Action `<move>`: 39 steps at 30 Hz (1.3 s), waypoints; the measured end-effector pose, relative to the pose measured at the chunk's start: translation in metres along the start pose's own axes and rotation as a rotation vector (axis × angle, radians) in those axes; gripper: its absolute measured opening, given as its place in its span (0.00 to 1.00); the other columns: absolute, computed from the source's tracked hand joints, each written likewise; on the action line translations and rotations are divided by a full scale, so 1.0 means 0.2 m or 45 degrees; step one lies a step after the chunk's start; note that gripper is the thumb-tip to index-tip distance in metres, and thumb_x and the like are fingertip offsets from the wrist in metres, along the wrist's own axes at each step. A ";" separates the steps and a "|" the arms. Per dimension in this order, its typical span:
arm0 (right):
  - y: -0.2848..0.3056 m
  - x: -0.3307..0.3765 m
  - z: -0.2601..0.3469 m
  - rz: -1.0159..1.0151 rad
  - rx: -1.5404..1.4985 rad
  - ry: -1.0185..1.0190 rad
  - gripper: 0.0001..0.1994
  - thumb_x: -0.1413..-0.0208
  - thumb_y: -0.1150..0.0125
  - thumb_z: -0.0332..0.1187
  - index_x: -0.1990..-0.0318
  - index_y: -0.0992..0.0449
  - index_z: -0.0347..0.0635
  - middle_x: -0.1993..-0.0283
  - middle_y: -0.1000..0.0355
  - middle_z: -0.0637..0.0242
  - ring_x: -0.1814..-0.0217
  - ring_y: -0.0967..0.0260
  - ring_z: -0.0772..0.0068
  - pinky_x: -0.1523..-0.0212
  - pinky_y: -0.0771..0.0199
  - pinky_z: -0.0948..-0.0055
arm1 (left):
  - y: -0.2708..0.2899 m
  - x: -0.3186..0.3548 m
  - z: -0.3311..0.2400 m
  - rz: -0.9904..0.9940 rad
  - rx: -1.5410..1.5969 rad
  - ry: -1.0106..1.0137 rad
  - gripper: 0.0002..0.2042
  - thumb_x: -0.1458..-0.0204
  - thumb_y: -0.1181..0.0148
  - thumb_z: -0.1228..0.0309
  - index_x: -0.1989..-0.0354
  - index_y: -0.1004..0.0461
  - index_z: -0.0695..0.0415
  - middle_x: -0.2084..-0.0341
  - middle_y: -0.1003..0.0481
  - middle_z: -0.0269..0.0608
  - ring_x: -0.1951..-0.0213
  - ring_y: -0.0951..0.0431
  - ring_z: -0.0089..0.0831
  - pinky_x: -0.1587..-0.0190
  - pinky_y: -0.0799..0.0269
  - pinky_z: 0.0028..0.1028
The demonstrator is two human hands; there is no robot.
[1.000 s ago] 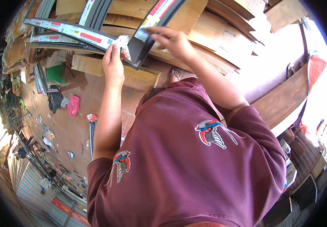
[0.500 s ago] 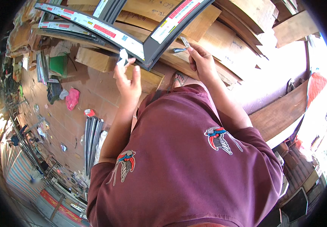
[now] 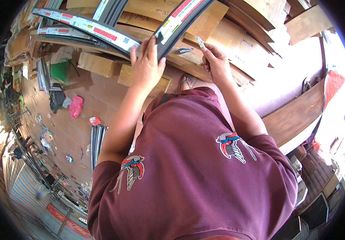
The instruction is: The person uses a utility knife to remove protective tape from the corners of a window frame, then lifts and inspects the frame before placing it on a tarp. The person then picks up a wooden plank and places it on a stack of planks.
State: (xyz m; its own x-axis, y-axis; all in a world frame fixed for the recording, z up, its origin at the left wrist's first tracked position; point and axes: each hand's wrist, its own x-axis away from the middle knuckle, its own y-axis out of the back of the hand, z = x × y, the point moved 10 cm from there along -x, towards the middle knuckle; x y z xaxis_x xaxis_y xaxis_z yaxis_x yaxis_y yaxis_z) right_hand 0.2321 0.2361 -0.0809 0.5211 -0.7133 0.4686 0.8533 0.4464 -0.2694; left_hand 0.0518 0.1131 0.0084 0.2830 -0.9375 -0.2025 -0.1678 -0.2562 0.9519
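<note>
While pinching a silvery strip [image 3: 199, 41] in the right hand [image 3: 217, 64], laying outstretched fingers [image 3: 153, 51] of the left hand [image 3: 147, 72] on a dark frame [image 3: 175, 39] with red-and-white printed labels [image 3: 103, 33], above boards [image 3: 206, 25]; earlier, curled at its edge.

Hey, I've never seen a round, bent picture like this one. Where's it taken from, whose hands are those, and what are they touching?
There's no robot here: a person wearing a maroon shirt is using two bare hands. A wide fisheye camera on their head looks down, so straight edges bend near the rim. Picture left is the person's own left.

The left hand lies over the corner of a dark frame with white-and-red labels. The frame lies across wooden boards. The right hand pinches a small, pale, flat piece, too small to identify surely.
</note>
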 end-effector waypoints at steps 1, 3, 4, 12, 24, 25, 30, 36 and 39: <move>0.01 0.01 0.00 -0.020 0.027 -0.005 0.15 0.33 0.40 0.37 0.45 0.25 0.36 0.77 0.35 0.75 0.81 0.42 0.85 0.80 0.43 0.83 | 0.01 0.00 0.04 -0.029 -0.009 0.036 0.41 0.46 0.35 0.61 0.29 0.49 0.65 0.37 0.34 0.62 0.32 0.36 0.51 0.31 0.52 0.57; 0.02 0.02 0.00 -0.053 0.085 -0.014 0.16 0.33 0.40 0.36 0.45 0.25 0.36 0.77 0.35 0.75 0.81 0.42 0.86 0.80 0.43 0.83 | 0.04 0.01 0.11 -0.074 -0.002 0.077 0.42 0.48 0.33 0.59 0.30 0.47 0.64 0.39 0.33 0.65 0.34 0.36 0.53 0.31 0.52 0.56; 0.02 0.02 0.00 -0.048 0.088 -0.013 0.16 0.33 0.40 0.36 0.45 0.25 0.36 0.77 0.35 0.75 0.80 0.42 0.86 0.80 0.43 0.83 | 0.04 0.01 0.11 -0.080 0.013 0.040 0.42 0.48 0.33 0.59 0.30 0.47 0.64 0.39 0.33 0.65 0.34 0.35 0.53 0.31 0.53 0.56; -0.02 0.00 0.00 0.024 0.042 0.017 0.17 0.35 0.38 0.39 0.45 0.24 0.38 0.77 0.33 0.76 0.79 0.41 0.86 0.79 0.42 0.82 | 0.00 0.02 -0.13 0.014 0.031 -0.199 0.41 0.48 0.33 0.57 0.28 0.45 0.57 0.36 0.35 0.53 0.31 0.40 0.46 0.30 0.53 0.56; -0.13 -0.03 0.01 0.022 0.148 0.052 0.15 0.35 0.38 0.37 0.47 0.22 0.37 0.77 0.34 0.77 0.79 0.42 0.87 0.78 0.41 0.83 | -0.13 0.65 0.35 0.288 0.421 0.450 0.11 0.41 0.40 0.63 0.63 0.21 0.59 0.69 0.24 0.45 0.65 0.21 0.46 0.62 0.25 0.41; -0.16 -0.04 0.00 0.031 0.167 0.056 0.15 0.35 0.38 0.38 0.47 0.22 0.37 0.77 0.34 0.77 0.79 0.42 0.87 0.78 0.41 0.83 | -0.12 0.71 0.42 0.234 0.424 0.511 0.10 0.41 0.39 0.65 0.62 0.22 0.59 0.69 0.24 0.46 0.65 0.21 0.47 0.62 0.26 0.41; -0.29 -0.01 0.03 0.039 0.215 0.098 0.17 0.34 0.39 0.38 0.45 0.23 0.36 0.77 0.34 0.76 0.78 0.42 0.87 0.77 0.41 0.84 | -0.18 0.92 0.64 0.111 0.577 0.580 0.09 0.43 0.40 0.70 0.59 0.25 0.62 0.69 0.24 0.51 0.63 0.23 0.52 0.63 0.28 0.42; -0.36 0.09 0.08 -0.025 0.297 0.143 0.16 0.34 0.39 0.36 0.46 0.23 0.36 0.76 0.32 0.75 0.77 0.39 0.87 0.76 0.40 0.83 | -0.17 0.69 0.62 0.158 0.830 0.577 0.09 0.40 0.40 0.68 0.62 0.25 0.63 0.73 0.25 0.53 0.70 0.24 0.49 0.67 0.30 0.39; -0.31 0.15 0.12 -0.116 0.328 0.200 0.16 0.34 0.39 0.35 0.45 0.23 0.36 0.76 0.33 0.75 0.77 0.39 0.86 0.77 0.40 0.82 | -0.18 0.55 0.55 0.214 0.795 0.388 0.17 0.38 0.40 0.58 0.68 0.25 0.62 0.77 0.27 0.53 0.75 0.25 0.45 0.71 0.32 0.39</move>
State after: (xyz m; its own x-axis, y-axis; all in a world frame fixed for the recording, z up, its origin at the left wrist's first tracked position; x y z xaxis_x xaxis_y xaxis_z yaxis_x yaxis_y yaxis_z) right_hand 0.1940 0.1995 -0.0307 0.4562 -0.8224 0.3400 0.8746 0.4849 -0.0008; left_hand -0.0156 -0.0077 -0.0737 0.4421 -0.8919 0.0952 -0.7158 -0.2868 0.6367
